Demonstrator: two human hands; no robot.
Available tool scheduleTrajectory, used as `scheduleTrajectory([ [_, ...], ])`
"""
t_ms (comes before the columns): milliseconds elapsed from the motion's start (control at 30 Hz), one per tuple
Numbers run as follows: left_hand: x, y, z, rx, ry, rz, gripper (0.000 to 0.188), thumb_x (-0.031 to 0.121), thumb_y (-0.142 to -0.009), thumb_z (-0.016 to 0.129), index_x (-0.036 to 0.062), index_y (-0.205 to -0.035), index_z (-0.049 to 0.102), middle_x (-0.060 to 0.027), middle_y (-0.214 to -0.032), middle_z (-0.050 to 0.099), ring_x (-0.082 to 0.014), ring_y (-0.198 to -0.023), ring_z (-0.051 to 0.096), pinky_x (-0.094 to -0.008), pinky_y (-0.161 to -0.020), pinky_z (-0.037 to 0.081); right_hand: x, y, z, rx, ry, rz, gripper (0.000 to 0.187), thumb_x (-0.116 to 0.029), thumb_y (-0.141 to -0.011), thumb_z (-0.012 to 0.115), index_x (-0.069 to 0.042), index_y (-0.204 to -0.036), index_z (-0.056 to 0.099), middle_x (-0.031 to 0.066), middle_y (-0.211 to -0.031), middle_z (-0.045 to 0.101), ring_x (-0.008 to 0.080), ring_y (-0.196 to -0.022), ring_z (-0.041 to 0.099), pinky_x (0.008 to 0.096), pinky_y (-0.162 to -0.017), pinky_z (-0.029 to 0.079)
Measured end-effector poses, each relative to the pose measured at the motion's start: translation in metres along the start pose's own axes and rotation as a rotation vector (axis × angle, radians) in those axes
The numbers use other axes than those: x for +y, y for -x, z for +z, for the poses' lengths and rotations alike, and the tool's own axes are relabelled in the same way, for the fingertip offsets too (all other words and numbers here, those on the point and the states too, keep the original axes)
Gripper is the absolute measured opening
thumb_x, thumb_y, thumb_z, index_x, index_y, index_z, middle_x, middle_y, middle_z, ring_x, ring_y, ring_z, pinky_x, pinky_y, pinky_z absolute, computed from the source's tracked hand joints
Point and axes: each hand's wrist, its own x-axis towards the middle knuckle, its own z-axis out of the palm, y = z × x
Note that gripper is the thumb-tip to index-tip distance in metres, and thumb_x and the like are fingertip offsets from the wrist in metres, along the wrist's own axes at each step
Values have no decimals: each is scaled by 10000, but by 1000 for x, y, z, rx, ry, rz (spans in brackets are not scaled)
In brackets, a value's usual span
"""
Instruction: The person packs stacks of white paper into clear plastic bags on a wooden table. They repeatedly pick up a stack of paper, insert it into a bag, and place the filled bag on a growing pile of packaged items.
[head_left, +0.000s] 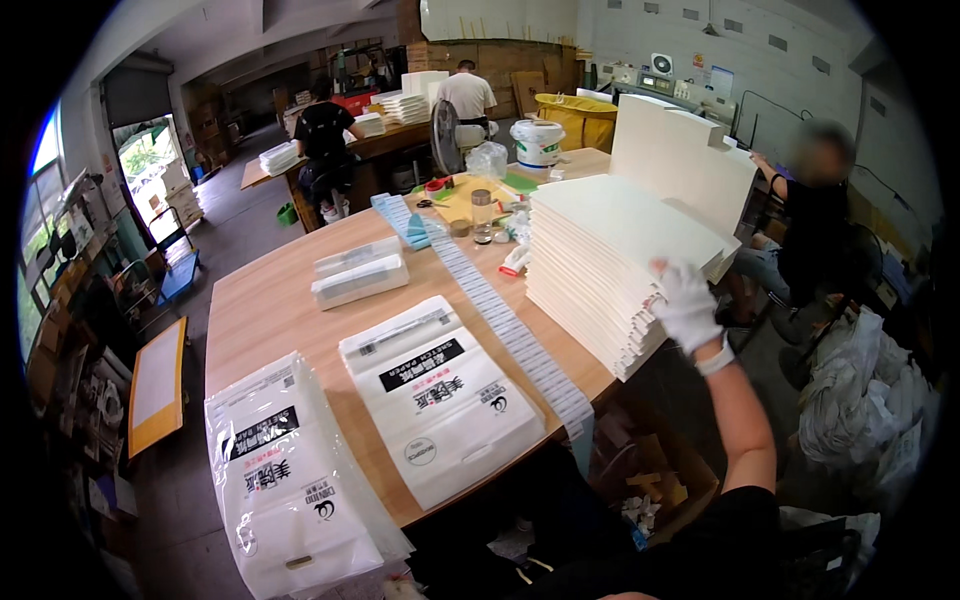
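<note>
1. The right hand [688, 308], gloved in white with a fingertip bare, is at the near right end of the stack of white boards [580, 275]. Its fingers curl toward the top corner; blur hides whether they grasp a board or only touch, so I cannot tell.
2. From this hand the stack lies to the left and slightly ahead, standing at the table's [265, 295] near right corner. The boards' longer side appears to run from far left to near right, so one end points toward the hand.
3. The right hand is clearly the nearer. The left hand [402, 589] seems to show only as a pale sliver at the lower edge of the view, well apart from the stack; its state I cannot tell.
4. Beyond the stack, toward the table's far right side, white panels [645, 140] stand upright.
5. Left of the stack, a long printed strip [500, 322] reaches the table's near edge. Farther left lie a flat white package [440, 400] and, at the near left corner, a clear-wrapped package [290, 480].
</note>
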Motion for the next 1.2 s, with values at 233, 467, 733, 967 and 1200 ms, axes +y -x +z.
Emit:
scheduleTrajectory([
  [233,135,26,110,-600,-213,629,154,66,-773,625,22,-909,569,-67,-707,565,-149,-638,572,-285,-577,469,82,-12,20,-448,-512,209,328,-210,-753,583,-49,-1038,569,98,-748,620,279,-755,603,317,-739,477],
  [467,291,69,269,-1357,214,459,473,304,-868,576,-13,-1187,430,-110,-1062,538,-167,-919,542,-305,-805,450,45,-12,-23,-98,-99,-174,125,-243,-785,568,-120,-769,582,58,-663,581,222,-606,582,362,-488,448],
  [733,381,90,233,-1365,575,-253,434,88,-772,536,-31,-1174,424,-147,-1098,535,-252,-975,562,-374,-837,481,30,24,-109,-509,-747,-440,234,-167,-802,570,10,-955,565,83,-806,603,208,-764,609,343,-737,504],
  [967,347,74,180,-1274,263,463,493,29,-750,511,-36,-1227,404,-137,-1085,553,-206,-937,568,-312,-796,475,-22,146,-23,-431,-1691,1039,249,-254,-918,470,-36,-1020,532,59,-970,583,154,-882,561,308,-769,475],
  [1200,243,128,209,-437,-433,1372,768,263,-648,670,-41,-1268,335,-285,-1306,311,-491,-1178,319,-528,-984,294,-173,159,-42,-124,-1274,663,474,-198,-832,581,37,-1208,415,138,-1094,525,239,-981,533,340,-856,426],
])
